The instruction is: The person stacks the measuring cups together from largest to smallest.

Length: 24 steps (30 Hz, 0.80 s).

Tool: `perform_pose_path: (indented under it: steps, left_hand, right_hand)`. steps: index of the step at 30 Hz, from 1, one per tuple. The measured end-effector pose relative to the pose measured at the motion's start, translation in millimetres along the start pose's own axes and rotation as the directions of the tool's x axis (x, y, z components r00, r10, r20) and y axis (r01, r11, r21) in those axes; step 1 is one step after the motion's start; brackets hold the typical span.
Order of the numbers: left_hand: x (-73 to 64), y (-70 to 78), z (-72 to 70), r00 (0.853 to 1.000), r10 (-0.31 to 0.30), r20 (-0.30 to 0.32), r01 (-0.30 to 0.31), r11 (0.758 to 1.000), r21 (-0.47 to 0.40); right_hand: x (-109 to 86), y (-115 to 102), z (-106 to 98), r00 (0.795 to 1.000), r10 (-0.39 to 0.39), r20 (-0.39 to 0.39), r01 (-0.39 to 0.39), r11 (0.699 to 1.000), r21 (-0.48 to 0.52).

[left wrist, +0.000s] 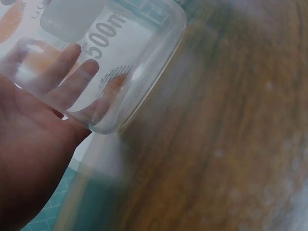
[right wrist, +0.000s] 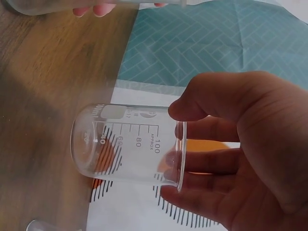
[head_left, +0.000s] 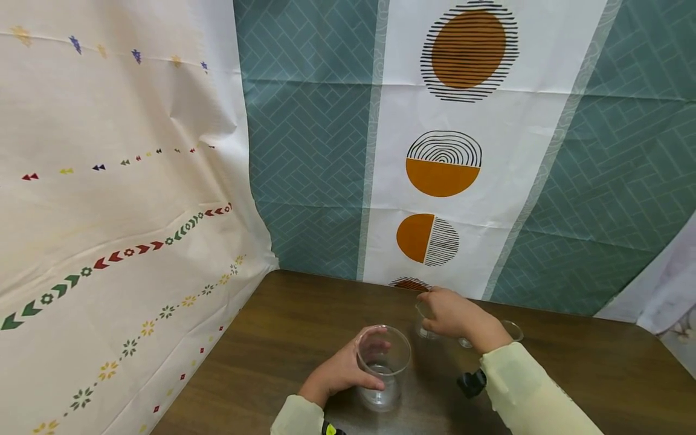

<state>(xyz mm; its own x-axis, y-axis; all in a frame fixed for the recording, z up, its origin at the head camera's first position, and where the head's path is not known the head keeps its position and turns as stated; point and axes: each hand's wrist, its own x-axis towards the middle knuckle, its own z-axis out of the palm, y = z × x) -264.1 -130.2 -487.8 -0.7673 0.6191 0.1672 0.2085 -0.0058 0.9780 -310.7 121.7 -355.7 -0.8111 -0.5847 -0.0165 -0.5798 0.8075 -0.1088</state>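
My left hand (head_left: 341, 370) holds a large clear glass beaker (head_left: 382, 397) by its side, thumb in front and fingers round the back. The beaker is upright on the table, and a 500 ml marking shows on its wall in the left wrist view. Farther back to the right, my right hand (head_left: 455, 315) grips a smaller glass beaker (right wrist: 130, 139) near its rim. Graduations up to 100 show on this one, and it looks empty. In the head view the hand covers part of it. Thumb and fingers sit on opposite sides of its rim.
Another piece of clear glassware (head_left: 513, 330) stands just right of my right wrist, partly hidden by the forearm. The brown wooden table (head_left: 321, 308) meets a patterned teal and white cloth (head_left: 310, 181) behind. A cream embroidered cloth (head_left: 136, 254) hangs at the left.
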Motion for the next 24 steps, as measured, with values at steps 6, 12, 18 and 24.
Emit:
perform_pose_path:
  steps: [6,12,18,24]
  left_hand:
    - [-0.8,1.6,0.4,1.0,0.002,-0.004,-0.002,1.0,-0.003]
    - [-1.1,1.5,0.3,1.0,0.006,0.0,-0.006,1.0,-0.002]
    - [-1.1,3.0,-0.3,1.0,-0.001,-0.003,0.001,1.0,-0.006]
    - [-2.4,2.4,0.8,1.0,0.003,0.003,-0.003,1.0,-0.016]
  right_hand:
    - [-1.7,-3,-5,1.0,-0.02,-0.005,0.02,1.0,-0.011]
    - [-3.3,-6,-9,0.998,-0.051,-0.031,0.05,0.998,-0.027]
    - [-3.8,-9,-14,0.999,-0.043,-0.021,0.042,0.999,-0.028]
    - [-5.3,-9,-15,0.997,-0.069,-0.038,0.067,0.997,-0.041]
